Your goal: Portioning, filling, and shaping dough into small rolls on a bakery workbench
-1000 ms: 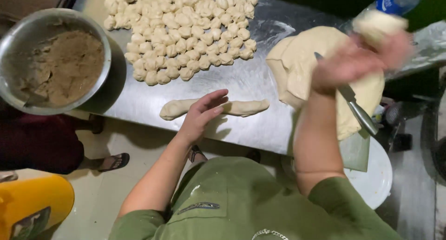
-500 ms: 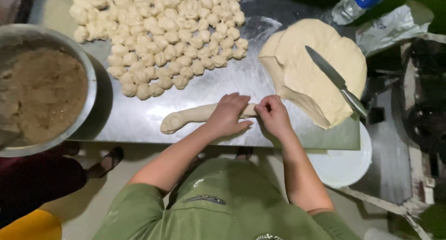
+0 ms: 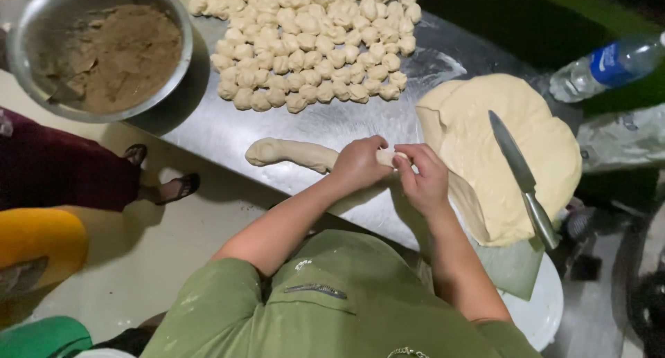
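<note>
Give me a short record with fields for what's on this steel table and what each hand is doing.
left hand: grip around the pale dough rope
right hand: pinching the rope's end
surface: shiny steel table
small pale dough balls: clustered behind the rope
flat pale dough slab: right of the hands, steel knife lying on it
round metal bowl: brown filling inside
clear plastic bottle: lying far right

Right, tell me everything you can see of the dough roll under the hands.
The dough roll is a pale beige rope of soft, smooth-looking dough, lying flat on the metal table near its front edge. Its rounded free end points toward the bowl side. The left hand covers its other part, and the right hand pinches the tip there with its fingers. It lies apart from the small dough balls.
</note>
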